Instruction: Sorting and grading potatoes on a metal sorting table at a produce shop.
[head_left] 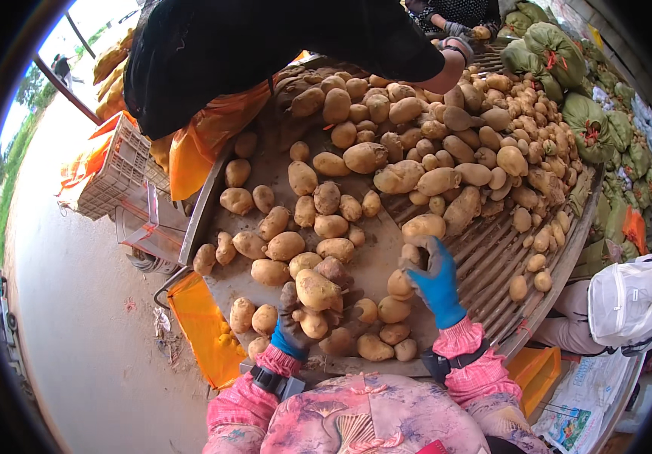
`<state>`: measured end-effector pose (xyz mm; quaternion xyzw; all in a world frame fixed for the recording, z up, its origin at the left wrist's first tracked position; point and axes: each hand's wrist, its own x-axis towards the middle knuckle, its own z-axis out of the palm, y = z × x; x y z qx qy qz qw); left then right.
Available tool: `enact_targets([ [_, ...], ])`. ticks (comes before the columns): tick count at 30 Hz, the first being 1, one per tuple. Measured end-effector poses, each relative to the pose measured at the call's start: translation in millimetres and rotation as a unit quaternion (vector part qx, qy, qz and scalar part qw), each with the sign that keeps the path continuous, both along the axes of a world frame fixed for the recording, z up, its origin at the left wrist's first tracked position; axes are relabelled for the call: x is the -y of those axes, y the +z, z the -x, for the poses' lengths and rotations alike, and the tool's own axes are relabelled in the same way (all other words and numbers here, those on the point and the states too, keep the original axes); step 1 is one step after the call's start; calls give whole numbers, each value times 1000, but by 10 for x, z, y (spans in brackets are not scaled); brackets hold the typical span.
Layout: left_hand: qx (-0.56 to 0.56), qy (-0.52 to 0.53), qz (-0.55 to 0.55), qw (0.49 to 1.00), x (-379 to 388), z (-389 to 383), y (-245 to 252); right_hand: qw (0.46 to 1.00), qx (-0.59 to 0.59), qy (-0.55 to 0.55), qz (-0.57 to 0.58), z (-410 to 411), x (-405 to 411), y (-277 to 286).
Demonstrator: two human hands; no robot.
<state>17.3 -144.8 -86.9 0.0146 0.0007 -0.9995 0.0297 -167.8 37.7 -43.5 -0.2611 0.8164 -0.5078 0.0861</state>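
Observation:
My left hand (292,320), in a soiled blue work glove, is cupped around a large knobbly potato (318,290). A smaller potato lump (313,324) shows just below it; whether the two are joined I cannot tell. My right hand (436,281), in a blue glove with a grey fingertip area, has thumb and fingers around a small potato (410,253). Just beneath that thumb lies another potato (399,285). Loose potatoes surround both hands on a flat sheet (371,267) that meets a slatted sorting table (487,284).
A heap of potatoes (445,142) covers the far side. Someone in black (280,51) leans over it, and another person's gloved hand (456,28) is beyond. Tied green sacks (556,54) line the right. Plastic crates (113,170) and an orange bag (204,323) stand left.

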Motion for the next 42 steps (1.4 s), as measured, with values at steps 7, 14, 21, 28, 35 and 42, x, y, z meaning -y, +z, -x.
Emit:
enact_targets([
  [7, 117, 110, -124, 979, 124, -116, -230, 982, -63, 173, 38, -697, 666, 326],
  [14, 89, 160, -27, 983, 228, -405, -306, 984, -108, 126, -60, 141, 1119, 56],
  [21, 215, 295, 498, 786, 214, -767, -811, 903, -211, 142, -347, 750, 1936, -418],
  [28, 219, 426, 587, 653, -12, -868, -612, 927, -246, 188, -209, 603, 2025, -467],
  [35, 63, 302, -28, 951, -214, -1137, 20, 958, -41, 181, -217, 731, 2061, -639],
  [42, 28, 411, -61, 909, -657, -1947, -38, 912, 202, 312, 173, 177, 1659, -151],
])
